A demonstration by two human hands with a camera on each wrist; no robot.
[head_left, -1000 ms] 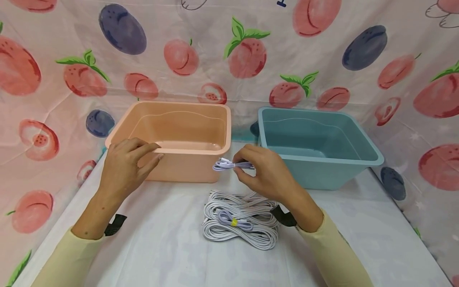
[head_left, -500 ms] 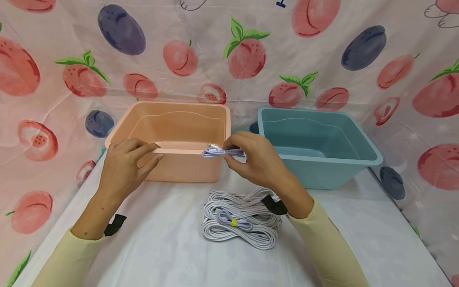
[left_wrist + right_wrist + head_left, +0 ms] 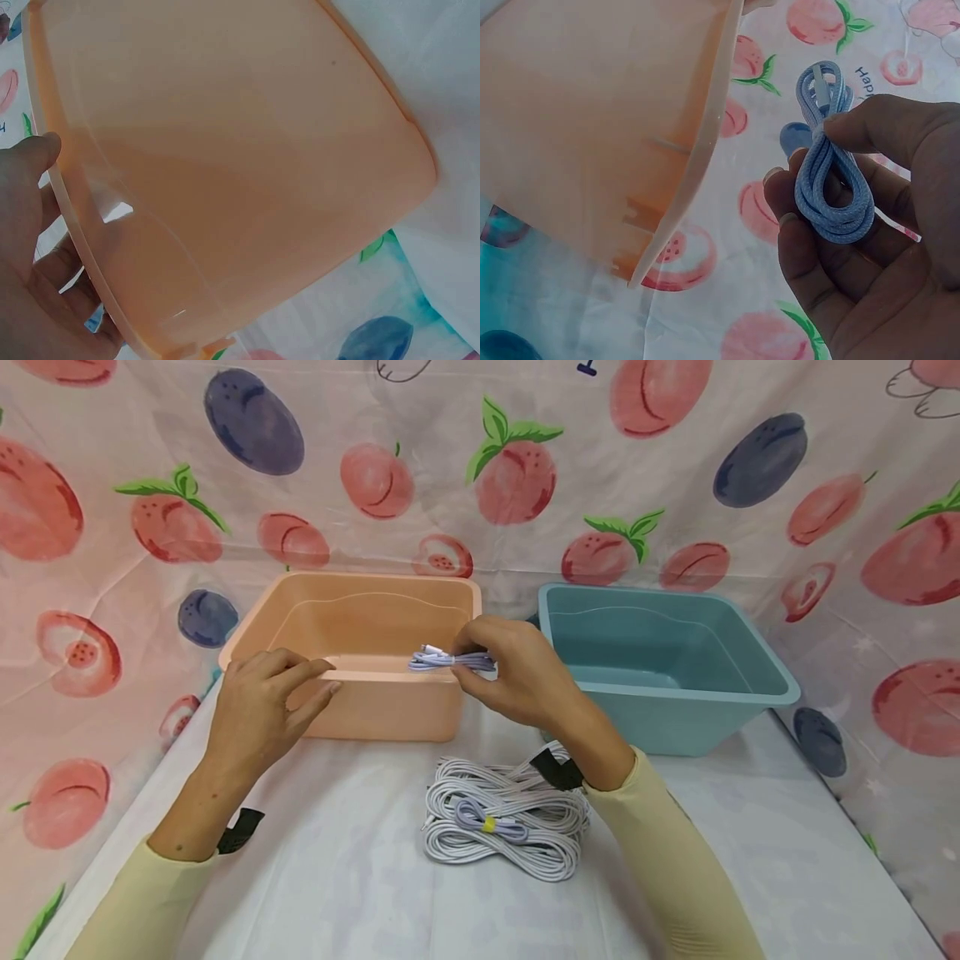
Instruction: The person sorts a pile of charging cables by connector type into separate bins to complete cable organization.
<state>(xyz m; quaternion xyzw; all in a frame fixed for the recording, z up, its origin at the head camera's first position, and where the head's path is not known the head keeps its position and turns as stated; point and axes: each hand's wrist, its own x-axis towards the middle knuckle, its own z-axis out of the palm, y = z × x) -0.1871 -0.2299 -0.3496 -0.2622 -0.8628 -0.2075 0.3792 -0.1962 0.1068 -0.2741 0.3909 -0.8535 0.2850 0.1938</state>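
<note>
— Two hands, and only one is carrying. The right hand (image 3: pixel 525 681), mid-frame, pinches a small coiled cable (image 3: pixel 450 660) between thumb and fingers, its loops sticking out leftward over the near right corner of the peach tub (image 3: pixel 352 610).

— And the left hand (image 3: pixel 258 710)?

— Its fingers curl over the tub's near rim at centre left, thumb outside — a steadying hold, by my reading. The left wrist view shows the rim running between thumb and fingers.

— Why grip the cable at one end?

— Probably to keep the loops bunched so they don't spring apart. In the right wrist view it is a pale blue braided cord, folded into tight oval loops, with a white plug near the top.

— What surrounds them?

— Both tubs are smooth, glossy plastic, rectangular with rounded corners and flared walls; the teal tub (image 3: pixel 675 710) sits right of centre, just beside the peach one. Below the right wrist lies a pile of cables (image 3: pixel 502 827) — grey-white, ribbed-looking coils, one lilac bundle on top bound with a yellow tie. A white, slightly creased cloth (image 3: pixel 300 877) covers the table, and a fruit-print sheet (image 3: pixel 112 485) hangs behind.
</note>
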